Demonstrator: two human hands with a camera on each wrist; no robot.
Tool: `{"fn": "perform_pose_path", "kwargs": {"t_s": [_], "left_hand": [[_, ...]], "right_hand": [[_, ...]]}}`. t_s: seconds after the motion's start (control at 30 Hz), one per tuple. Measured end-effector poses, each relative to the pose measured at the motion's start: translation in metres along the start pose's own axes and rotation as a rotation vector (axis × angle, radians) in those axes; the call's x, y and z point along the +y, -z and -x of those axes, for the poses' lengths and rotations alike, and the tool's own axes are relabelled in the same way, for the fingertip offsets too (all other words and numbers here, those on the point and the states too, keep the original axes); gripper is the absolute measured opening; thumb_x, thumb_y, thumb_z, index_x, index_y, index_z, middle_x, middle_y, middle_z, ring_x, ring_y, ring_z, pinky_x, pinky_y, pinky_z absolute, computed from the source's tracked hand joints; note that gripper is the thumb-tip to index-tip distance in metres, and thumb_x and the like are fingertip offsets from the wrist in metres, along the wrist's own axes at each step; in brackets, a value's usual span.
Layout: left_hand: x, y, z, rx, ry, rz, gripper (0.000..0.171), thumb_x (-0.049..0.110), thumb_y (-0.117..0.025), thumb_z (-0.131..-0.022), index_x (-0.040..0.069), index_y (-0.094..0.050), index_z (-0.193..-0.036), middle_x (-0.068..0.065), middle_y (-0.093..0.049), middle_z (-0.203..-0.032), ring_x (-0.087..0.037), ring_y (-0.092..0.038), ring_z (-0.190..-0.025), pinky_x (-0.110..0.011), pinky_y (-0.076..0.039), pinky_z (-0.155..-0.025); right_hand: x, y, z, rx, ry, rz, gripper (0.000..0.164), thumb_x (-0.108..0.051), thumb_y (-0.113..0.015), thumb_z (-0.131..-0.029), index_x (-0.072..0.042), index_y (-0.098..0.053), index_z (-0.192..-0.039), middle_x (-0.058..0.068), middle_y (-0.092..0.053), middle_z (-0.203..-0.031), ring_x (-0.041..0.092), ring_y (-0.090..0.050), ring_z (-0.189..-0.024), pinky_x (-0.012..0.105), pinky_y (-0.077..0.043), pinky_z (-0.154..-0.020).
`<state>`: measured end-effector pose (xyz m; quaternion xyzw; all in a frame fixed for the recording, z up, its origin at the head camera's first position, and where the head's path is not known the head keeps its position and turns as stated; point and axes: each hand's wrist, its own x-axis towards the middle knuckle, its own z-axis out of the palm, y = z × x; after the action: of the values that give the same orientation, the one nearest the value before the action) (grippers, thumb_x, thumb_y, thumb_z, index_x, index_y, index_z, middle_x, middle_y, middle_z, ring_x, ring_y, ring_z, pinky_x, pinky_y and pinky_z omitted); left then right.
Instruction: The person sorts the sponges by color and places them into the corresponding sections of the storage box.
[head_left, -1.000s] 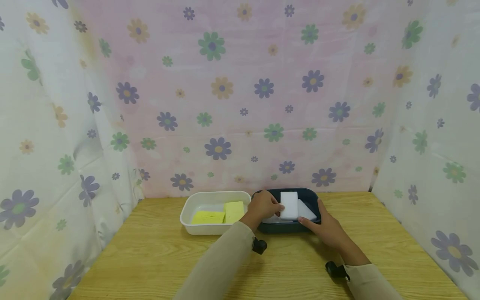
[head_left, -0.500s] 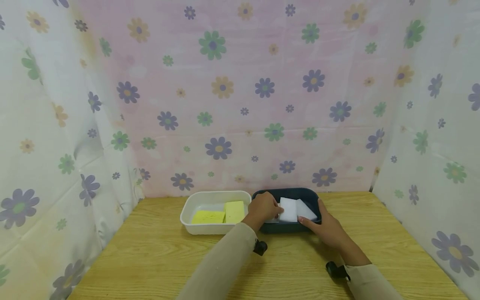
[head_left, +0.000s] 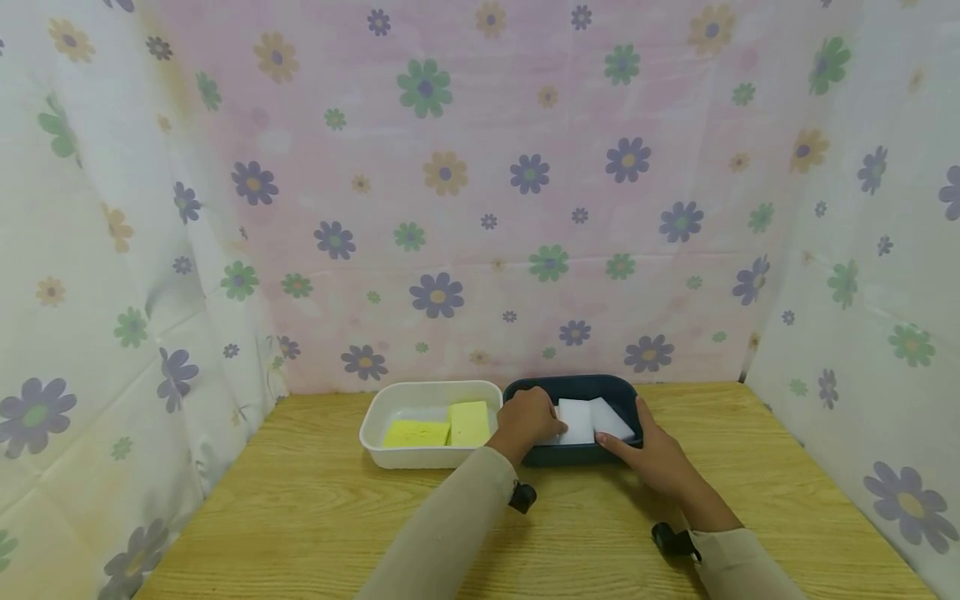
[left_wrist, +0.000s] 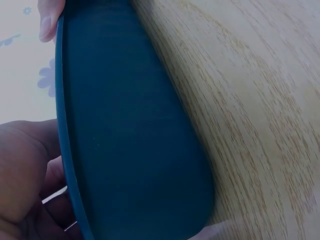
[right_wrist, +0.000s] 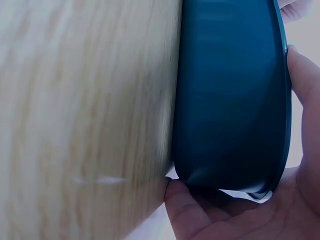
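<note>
A dark blue plastic bin holds flat white sponges. The left one leans beside another white sponge, which is tilted at the bin's right side. My left hand reaches over the front left rim and pinches the left sponge at its left edge. My right hand grips the bin's right end, thumb on the front rim and fingers round the end wall. In the left wrist view the bin's wall hides the sponges from sight; part of the left hand shows behind the rim.
Touching or nearly touching the blue bin on its left is a white bin with a flat yellow sponge and a second yellow sponge leaning beside it. Both bins stand near the back of the wooden table, before a flowered curtain.
The left white sponge has gone down deeper into the blue bin, the left hand lowering slightly with it. My right hand stays at the bin's right end.
</note>
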<state>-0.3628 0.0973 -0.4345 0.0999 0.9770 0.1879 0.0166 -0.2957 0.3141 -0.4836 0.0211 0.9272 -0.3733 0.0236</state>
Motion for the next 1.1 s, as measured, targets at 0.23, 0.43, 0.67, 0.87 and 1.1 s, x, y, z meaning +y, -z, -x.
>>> {"fn": "perform_pose_path", "kwargs": {"t_s": [0.23,0.43,0.67,0.87,1.1], "left_hand": [[-0.0003,-0.0018,-0.0013,0.007,-0.018,-0.018,0.02,0.041,-0.086,-0.084,0.023,-0.076,-0.088,0.005,-0.073,-0.09,-0.015,-0.063,-0.076,-0.036,-0.052,-0.06],[0.0016,-0.0002,0.0013,-0.013,-0.047,-0.035,0.039,0.036,-0.083,-0.088,0.033,-0.074,-0.126,0.003,-0.073,-0.126,-0.021,-0.068,-0.106,-0.041,-0.057,-0.075],[0.005,0.0015,0.0046,-0.051,-0.044,-0.091,0.032,0.041,-0.077,-0.092,0.034,-0.077,-0.123,0.002,-0.072,-0.13,-0.022,-0.068,-0.113,-0.044,-0.058,-0.081],[0.0035,0.0012,0.0037,-0.031,-0.049,-0.096,0.032,0.041,-0.077,-0.092,0.03,-0.077,-0.121,0.001,-0.073,-0.126,-0.022,-0.069,-0.11,-0.044,-0.059,-0.079],[-0.0024,0.0023,0.0013,-0.014,-0.086,-0.06,0.033,0.04,-0.077,-0.092,0.026,-0.077,-0.122,0.0,-0.074,-0.126,-0.023,-0.069,-0.11,-0.044,-0.059,-0.08]], "right_hand": [[0.002,-0.0005,-0.0003,0.005,0.0,-0.001,0.125,-0.08,-0.055,-0.089,-0.01,0.016,-0.165,0.033,-0.009,-0.169,0.057,-0.021,-0.151,0.073,-0.03,-0.115],[0.0045,-0.001,0.0001,0.01,0.001,-0.002,0.125,-0.08,-0.055,-0.089,-0.009,0.016,-0.165,0.032,-0.008,-0.169,0.056,-0.021,-0.151,0.072,-0.029,-0.115],[0.0083,-0.0031,-0.0011,0.013,0.004,-0.015,0.126,-0.081,-0.056,-0.089,-0.01,0.015,-0.165,0.031,-0.008,-0.169,0.056,-0.02,-0.152,0.072,-0.029,-0.116],[0.0049,-0.0027,-0.0001,0.015,0.012,-0.02,0.125,-0.08,-0.057,-0.089,-0.01,0.014,-0.165,0.031,-0.008,-0.169,0.056,-0.021,-0.152,0.072,-0.029,-0.116],[0.0019,-0.0008,0.0006,0.013,0.015,-0.02,0.124,-0.079,-0.057,-0.09,-0.009,0.013,-0.165,0.032,-0.01,-0.169,0.056,-0.021,-0.151,0.072,-0.029,-0.116]]}}
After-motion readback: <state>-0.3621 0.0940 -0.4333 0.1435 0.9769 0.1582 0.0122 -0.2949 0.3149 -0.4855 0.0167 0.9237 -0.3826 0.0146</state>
